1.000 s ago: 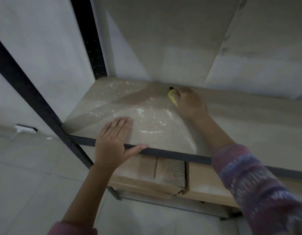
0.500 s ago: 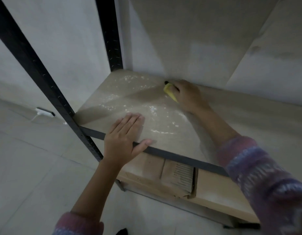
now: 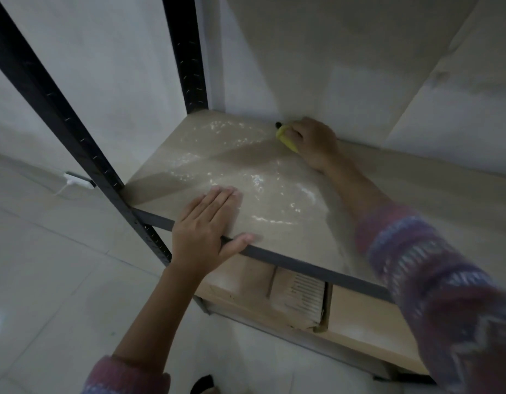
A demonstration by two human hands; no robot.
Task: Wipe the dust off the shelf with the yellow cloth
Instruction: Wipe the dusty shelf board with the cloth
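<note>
While one arm reaches deep, the other braces at the front:
Hands: two, both bare, each with a pink and purple knitted sleeve.
Right hand (image 3: 314, 142): closed around the yellow cloth (image 3: 286, 138), pressing it onto the shelf board at the back edge, just beside the wall.
Yellow cloth: one, bunched; only its left part shows past the fingers, with a small dark spot just beside its upper end that is too small to identify.
Left hand (image 3: 207, 226): flat and spread, palm down on the front of the shelf (image 3: 217, 166), thumb hooked over the dark front rail (image 3: 303, 268); it holds nothing.
Dust: many pale specks and streaks across the left half of the board, between the two hands; the right half looks plain.
Uprights: two black metal posts, one at the front (image 3: 61, 123), one at the back (image 3: 189, 52).
Lower shelf: one, carrying what appears to be one cardboard box (image 3: 297, 297).
Floor (image 3: 47, 280): pale tiles.
</note>
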